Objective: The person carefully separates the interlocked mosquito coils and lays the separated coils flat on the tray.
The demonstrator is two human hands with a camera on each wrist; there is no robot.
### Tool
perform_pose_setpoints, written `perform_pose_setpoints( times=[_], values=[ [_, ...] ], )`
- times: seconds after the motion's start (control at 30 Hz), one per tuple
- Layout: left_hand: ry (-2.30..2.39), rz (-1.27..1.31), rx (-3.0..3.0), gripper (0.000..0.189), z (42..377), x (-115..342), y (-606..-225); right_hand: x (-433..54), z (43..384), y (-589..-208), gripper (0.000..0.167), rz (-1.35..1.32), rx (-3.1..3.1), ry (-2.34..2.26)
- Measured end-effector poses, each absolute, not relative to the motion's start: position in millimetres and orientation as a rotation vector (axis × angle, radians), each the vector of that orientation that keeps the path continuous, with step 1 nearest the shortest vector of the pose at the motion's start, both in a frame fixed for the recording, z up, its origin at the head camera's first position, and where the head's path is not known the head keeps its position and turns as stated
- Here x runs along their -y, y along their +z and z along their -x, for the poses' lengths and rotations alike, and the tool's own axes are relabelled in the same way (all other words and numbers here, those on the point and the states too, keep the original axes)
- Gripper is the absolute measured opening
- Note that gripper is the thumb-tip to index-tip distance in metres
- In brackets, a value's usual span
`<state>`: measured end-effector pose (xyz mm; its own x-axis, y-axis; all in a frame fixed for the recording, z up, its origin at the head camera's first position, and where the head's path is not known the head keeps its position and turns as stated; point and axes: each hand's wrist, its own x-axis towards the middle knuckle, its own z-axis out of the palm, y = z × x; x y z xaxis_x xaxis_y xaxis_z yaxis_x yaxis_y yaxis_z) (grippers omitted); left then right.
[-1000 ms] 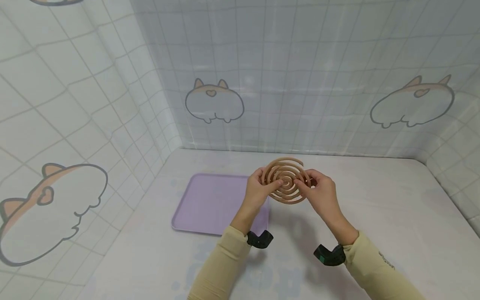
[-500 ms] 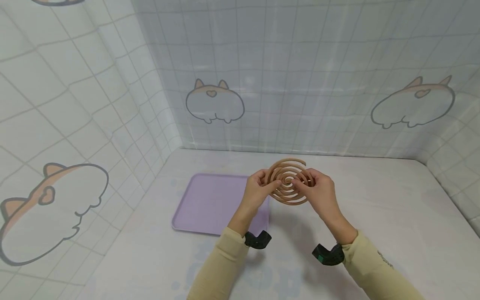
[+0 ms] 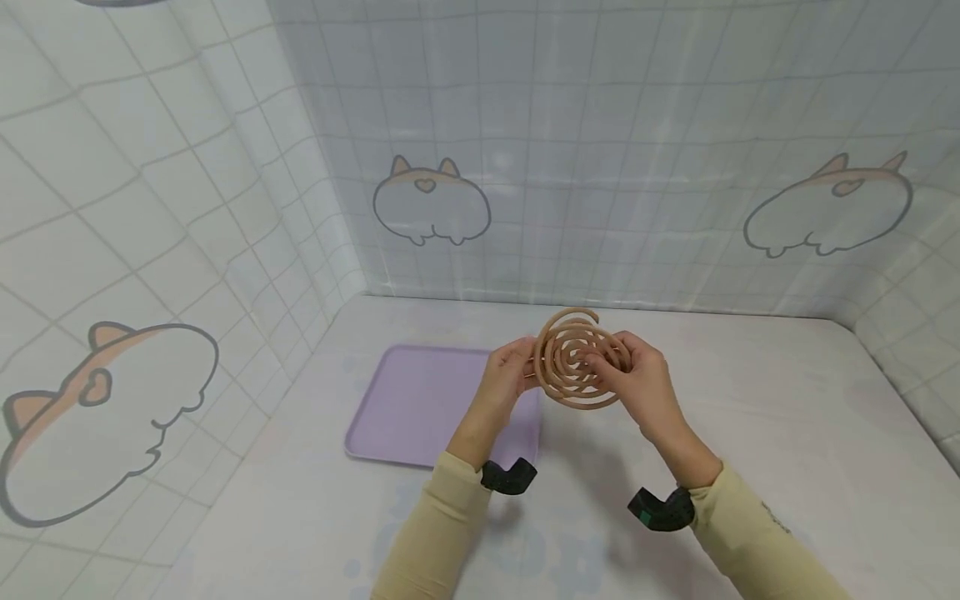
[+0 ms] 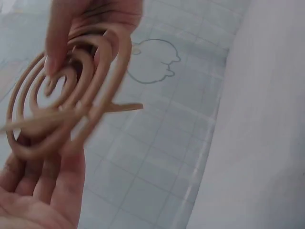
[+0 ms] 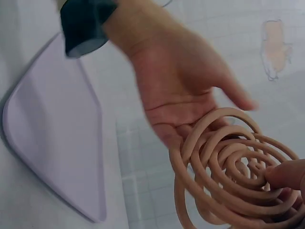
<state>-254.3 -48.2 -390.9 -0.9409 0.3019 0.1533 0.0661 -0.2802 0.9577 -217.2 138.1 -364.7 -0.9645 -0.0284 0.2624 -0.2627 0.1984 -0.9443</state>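
Two brown mosquito coils (image 3: 545, 367), overlapping and partly spread apart, are held above the table in the head view. My right hand (image 3: 641, 377) pinches them near the centre, with its thumb (image 5: 288, 175) on the inner turns. My left hand (image 3: 504, 377) is at their left side. In the right wrist view its palm faces the coils and its thumb stands off them, while its fingers reach behind the outer turns, fingertips hidden. From the left wrist, the coils (image 4: 121, 52) appear tilted, with one thin strip seen edge-on across them.
A lilac tray (image 3: 427, 404) lies on the white table (image 3: 750, 417), left of the coils and partly behind my left forearm. Grid-patterned walls (image 3: 562, 150) with cartoon animals rise at the back and both sides. Each wrist carries a black camera mount (image 3: 510, 477).
My left thumb has lifted off the coils and the left hand has shifted slightly left. The coils have tilted and their turns have spread out of line. The right hand keeps its pinch.
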Motion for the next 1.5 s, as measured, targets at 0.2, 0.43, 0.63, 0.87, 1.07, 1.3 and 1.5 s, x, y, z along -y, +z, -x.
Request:
perform_pose_setpoints(
  times=[0.2,0.43,0.63,0.87,1.07,1.3,1.5],
  values=[
    [2.396,-0.447,-1.494,0.025,264,50,-395,-139,215,-360,0.027,-0.339,2.213,2.06],
    [2.214,-0.597,-1.551,0.04,267,49,-392,-137,214,-357,0.025,-0.428,2.21,2.217],
    [2.102,-0.936,-1.343,0.044,271,49,-398,-135,212,-353,0.023,-0.474,2.24,2.317],
    [2.218,-0.777,-1.167,0.038,273,61,-409,-140,210,-350,0.024,-0.463,2.262,2.233],
    [2.28,-0.767,-1.162,0.007,274,70,-413,-145,210,-349,0.025,-0.441,2.267,2.161],
    [2.249,-0.545,-1.596,0.011,273,73,-406,-152,213,-351,0.027,-0.278,2.296,2.076],
    [2.224,-0.41,-1.862,0.006,267,72,-395,-156,215,-353,0.03,-0.198,2.314,2.057]
  ],
)
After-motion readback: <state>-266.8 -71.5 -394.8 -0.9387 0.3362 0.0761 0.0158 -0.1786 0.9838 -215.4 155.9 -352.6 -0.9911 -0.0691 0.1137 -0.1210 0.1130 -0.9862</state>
